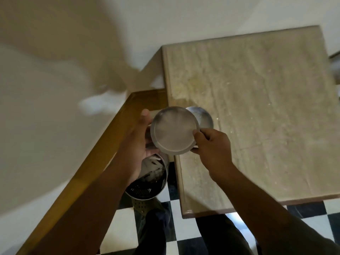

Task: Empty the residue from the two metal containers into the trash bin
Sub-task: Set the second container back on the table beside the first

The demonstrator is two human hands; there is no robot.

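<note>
A round metal container with a whitish film on its flat face is held between both hands, just off the table's left edge. My left hand grips its left side and my right hand pinches its right rim. A second metal container stands on the table right behind it, partly hidden. Below my left wrist, on the floor, stands a perforated metal trash bin with white scraps inside.
The beige stone-topped table fills the right side. A wooden frame runs diagonally along the left, with a white surface beyond it. Black and white checkered floor tiles and my legs are at the bottom.
</note>
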